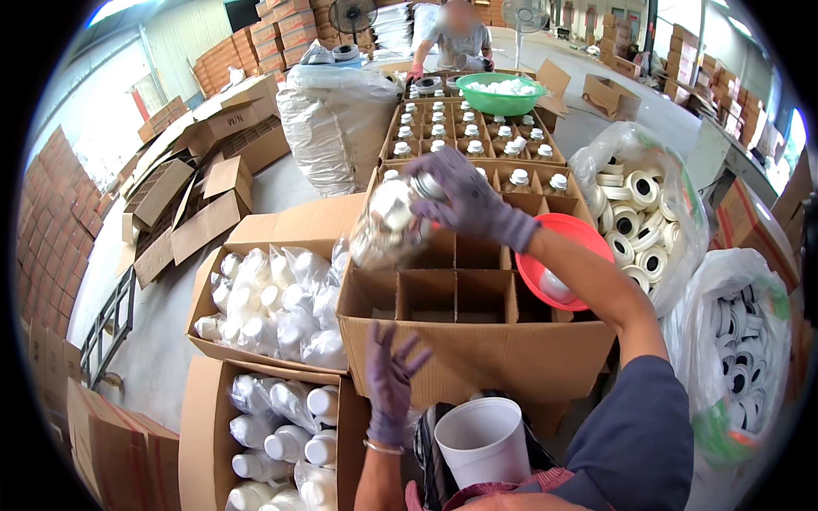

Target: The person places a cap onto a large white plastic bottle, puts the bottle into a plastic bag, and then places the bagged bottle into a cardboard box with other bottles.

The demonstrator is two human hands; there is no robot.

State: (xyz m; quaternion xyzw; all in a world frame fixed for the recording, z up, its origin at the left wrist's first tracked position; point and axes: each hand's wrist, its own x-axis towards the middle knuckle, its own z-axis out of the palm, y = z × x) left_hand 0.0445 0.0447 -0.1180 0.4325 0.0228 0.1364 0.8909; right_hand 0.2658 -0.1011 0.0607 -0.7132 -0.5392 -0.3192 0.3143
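Observation:
My right hand, in a purple-grey glove, reaches over the divided cardboard box. Its fingers are closed round the neck end of a shiny clear bottle, which tilts above the box's left edge and is blurred by motion. My left hand, gloved too, is held up at the box's near left corner with its fingers spread and nothing in them. Several near compartments of this box hold no bottles. White-capped bottles stand in its far compartments. A red bowl rests on its right side, under my right forearm.
Two open boxes of bagged white bottles stand at left. A white bucket is before me. Bags of white rings stand at right. Another person works beyond a green basin. Flattened cartons lie far left.

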